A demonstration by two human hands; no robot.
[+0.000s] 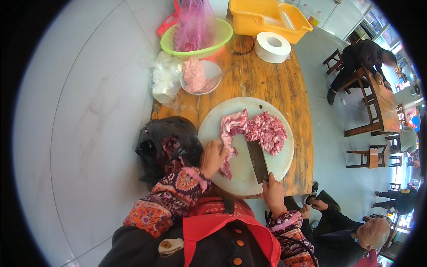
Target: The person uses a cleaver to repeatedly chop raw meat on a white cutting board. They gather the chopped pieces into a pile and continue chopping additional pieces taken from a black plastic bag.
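Observation:
A round white cutting board (240,182) lies before me on a wooden table. My right hand (274,193) grips a cleaver (257,162), its dark blade flat in view over the board and reaching a heap of chopped raw meat (270,131). On the board's left part, a long strip of raw meat (227,137) bends round to the heap. My left hand (212,158) is at the board's left edge, fingertips at the strip; its grip is partly hidden. Beside that hand sits a black plastic bag (168,133) with raw meat inside.
On the wooden table (267,83) stand a white bowl of minced meat (195,76), a clear bag (165,78), a green basket (166,46) with a pink bag, a paper roll (272,50) and a yellow tray (247,26). A seated person (347,237) is close on my right.

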